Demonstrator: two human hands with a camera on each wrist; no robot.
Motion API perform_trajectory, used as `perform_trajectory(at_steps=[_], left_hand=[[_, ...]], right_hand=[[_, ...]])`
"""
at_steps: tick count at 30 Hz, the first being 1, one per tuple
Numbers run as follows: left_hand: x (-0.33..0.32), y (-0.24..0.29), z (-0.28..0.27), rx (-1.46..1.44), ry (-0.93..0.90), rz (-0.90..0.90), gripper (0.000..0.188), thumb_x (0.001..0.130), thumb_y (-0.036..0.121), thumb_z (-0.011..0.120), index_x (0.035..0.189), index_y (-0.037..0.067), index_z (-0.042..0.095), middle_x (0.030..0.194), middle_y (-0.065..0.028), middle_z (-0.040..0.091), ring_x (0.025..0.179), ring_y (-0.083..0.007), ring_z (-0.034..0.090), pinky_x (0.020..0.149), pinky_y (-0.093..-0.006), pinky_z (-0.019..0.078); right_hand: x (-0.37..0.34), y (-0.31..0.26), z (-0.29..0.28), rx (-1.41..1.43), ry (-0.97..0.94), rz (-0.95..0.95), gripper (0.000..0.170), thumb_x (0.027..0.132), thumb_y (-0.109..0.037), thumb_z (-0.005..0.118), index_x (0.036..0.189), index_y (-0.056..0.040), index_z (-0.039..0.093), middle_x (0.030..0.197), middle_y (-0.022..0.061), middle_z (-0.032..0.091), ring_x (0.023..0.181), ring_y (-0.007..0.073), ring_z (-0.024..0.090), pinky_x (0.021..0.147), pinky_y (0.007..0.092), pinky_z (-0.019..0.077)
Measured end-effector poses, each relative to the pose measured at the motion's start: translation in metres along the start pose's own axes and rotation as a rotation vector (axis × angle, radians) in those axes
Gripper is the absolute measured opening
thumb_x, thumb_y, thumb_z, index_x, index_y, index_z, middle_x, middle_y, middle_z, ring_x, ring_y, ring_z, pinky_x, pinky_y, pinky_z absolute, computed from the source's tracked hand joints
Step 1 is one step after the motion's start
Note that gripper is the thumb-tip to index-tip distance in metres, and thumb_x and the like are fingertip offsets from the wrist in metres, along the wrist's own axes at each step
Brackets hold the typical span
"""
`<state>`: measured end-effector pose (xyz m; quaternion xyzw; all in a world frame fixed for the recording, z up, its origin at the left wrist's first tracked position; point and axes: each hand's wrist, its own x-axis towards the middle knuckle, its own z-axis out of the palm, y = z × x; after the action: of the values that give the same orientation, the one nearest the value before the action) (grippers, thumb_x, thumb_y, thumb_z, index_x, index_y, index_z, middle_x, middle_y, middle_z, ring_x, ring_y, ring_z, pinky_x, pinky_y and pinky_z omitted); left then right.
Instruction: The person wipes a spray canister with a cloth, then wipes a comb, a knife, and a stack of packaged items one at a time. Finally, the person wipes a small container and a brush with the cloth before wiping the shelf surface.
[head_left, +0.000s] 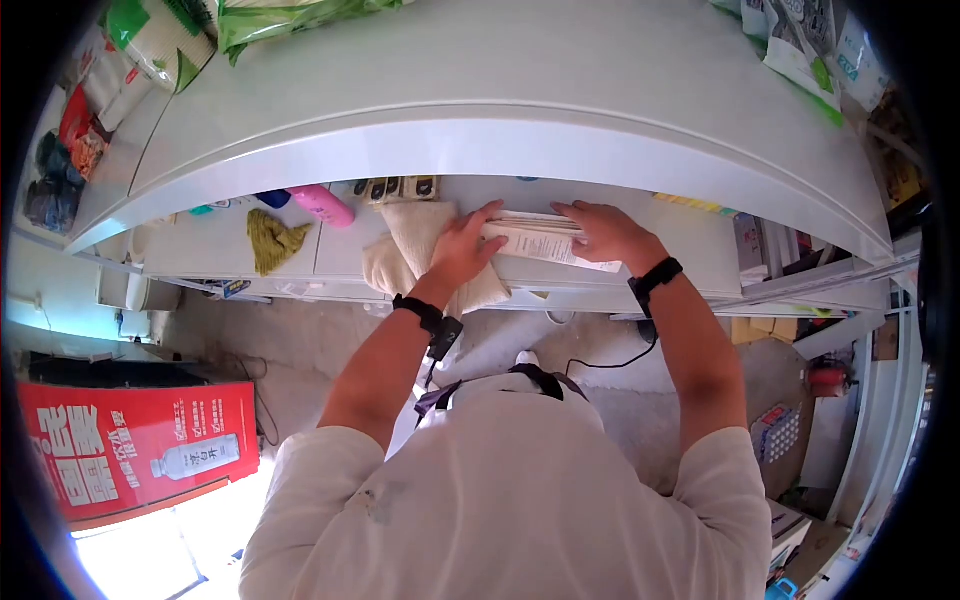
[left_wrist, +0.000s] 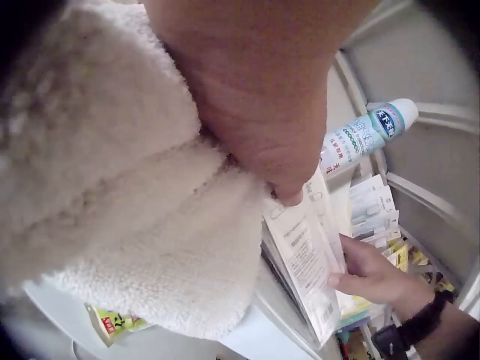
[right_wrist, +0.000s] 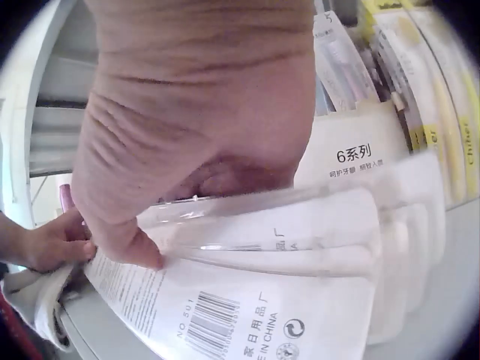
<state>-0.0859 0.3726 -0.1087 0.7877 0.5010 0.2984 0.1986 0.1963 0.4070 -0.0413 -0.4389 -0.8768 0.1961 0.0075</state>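
A stack of flat white packages (head_left: 540, 243) with printed backs lies on the lower shelf between the two hands. My left hand (head_left: 466, 246) grips its left end, thumb on the near face; a beige cloth (head_left: 420, 235) lies under and beside that wrist. At the other end, my right hand (head_left: 610, 236) holds the packages, its thumb (right_wrist: 146, 251) on the printed backs near a barcode. The packages fan out slightly in the right wrist view. Most of the left fingers are hidden in the left wrist view.
A pink bottle (head_left: 322, 205) and a green cloth (head_left: 275, 242) lie to the left on the shelf. The upper shelf's white edge (head_left: 500, 140) overhangs the hands. A blue-white spray can (left_wrist: 371, 133) and yellow packages (right_wrist: 427, 97) stand near the stack.
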Motion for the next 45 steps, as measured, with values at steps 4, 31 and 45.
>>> perform_trajectory(at_steps=[4, 31, 45], left_hand=[[0.002, 0.009, -0.001, 0.071, -0.050, -0.036, 0.076, 0.080, 0.031, 0.073, 0.143, 0.018, 0.035, 0.112, -0.0102, 0.062, 0.106, -0.0317, 0.057, 0.098, -0.0455, 0.0400], [-0.003, 0.015, -0.003, 0.257, -0.148, 0.119, 0.064, 0.084, 0.032, 0.066, 0.141, 0.022, 0.041, 0.118, -0.0095, 0.058, 0.113, -0.0281, 0.054, 0.099, -0.0453, 0.0361], [-0.002, 0.017, 0.000, 0.202, -0.094, 0.077, 0.056, 0.083, 0.025, 0.069, 0.134, 0.020, 0.046, 0.124, -0.0131, 0.052, 0.112, -0.0341, 0.054, 0.099, -0.0459, 0.0425]], right_hand=[[-0.017, -0.015, 0.006, -0.109, 0.056, -0.006, 0.076, 0.075, -0.017, 0.069, 0.143, -0.0150, 0.036, 0.110, 0.0155, 0.055, 0.093, 0.0355, 0.059, 0.083, 0.0427, 0.0490], [-0.033, -0.010, 0.028, -0.142, 0.286, -0.077, 0.070, 0.076, -0.016, 0.071, 0.140, -0.0199, 0.043, 0.122, 0.0129, 0.056, 0.112, 0.0305, 0.054, 0.098, 0.0449, 0.0394], [-0.066, 0.048, 0.105, 0.654, 0.905, 0.180, 0.069, 0.071, -0.001, 0.073, 0.131, -0.0055, 0.038, 0.126, 0.0151, 0.048, 0.121, 0.0264, 0.046, 0.106, 0.0356, 0.0328]])
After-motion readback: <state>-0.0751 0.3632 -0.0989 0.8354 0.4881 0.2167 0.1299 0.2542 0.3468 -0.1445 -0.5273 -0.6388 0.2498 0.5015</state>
